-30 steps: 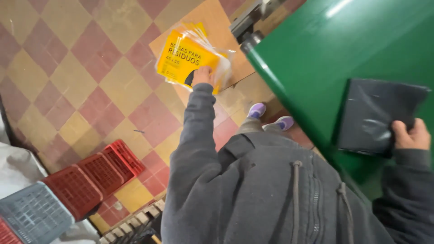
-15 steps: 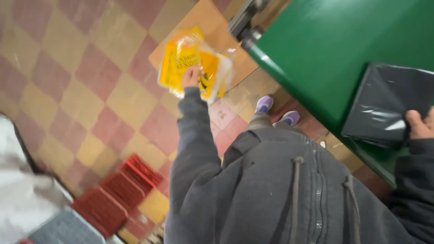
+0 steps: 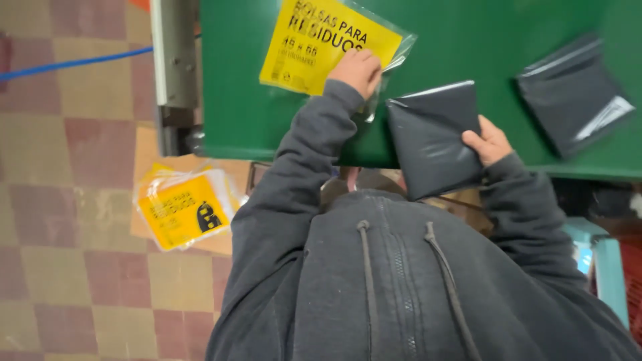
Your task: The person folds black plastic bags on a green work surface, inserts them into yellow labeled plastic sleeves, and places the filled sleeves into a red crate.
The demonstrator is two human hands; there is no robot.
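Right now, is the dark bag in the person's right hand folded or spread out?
Folded. The dark bag is a flat, compact rectangle, pinched at its edge by the right hand on the green table.

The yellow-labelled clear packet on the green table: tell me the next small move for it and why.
Probably hold the packet flat with the left hand and bring the folded black bag in the right hand to its open edge. The bag lies right beside the packet on the green table, and another black bag waits nearby.
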